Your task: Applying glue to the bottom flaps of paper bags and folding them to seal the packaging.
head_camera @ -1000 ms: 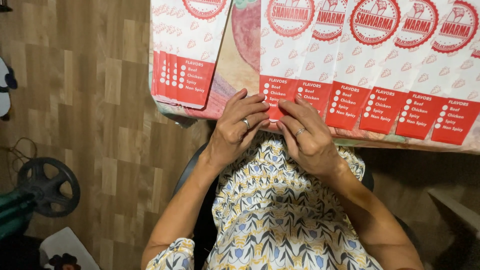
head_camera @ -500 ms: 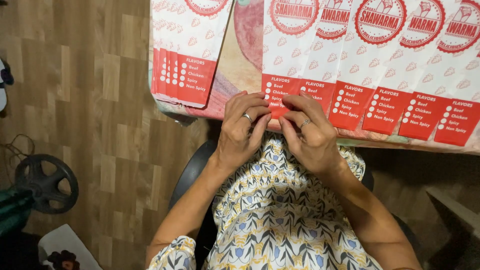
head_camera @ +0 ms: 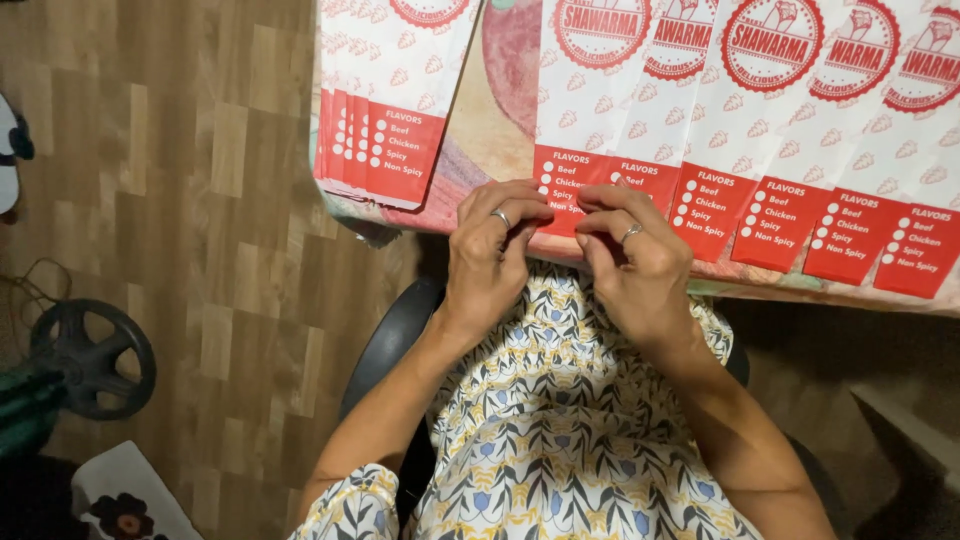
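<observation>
Both hands meet at the table's near edge, pinching the red bottom end of one paper sleeve. The left hand grips it with curled fingertips from the nine o'clock side, the right hand from three o'clock; each wears a ring. This sleeve is white with small red marks, a round red seal near its top and a red panel at its foot. It is the leftmost of a fanned row of about six such sleeves, overlapping toward three o'clock. At ten o'clock a separate stack of roughly four more hangs over the table edge. The patterned dress lies at six o'clock, a black wheel on the wooden floor at eight o'clock.
</observation>
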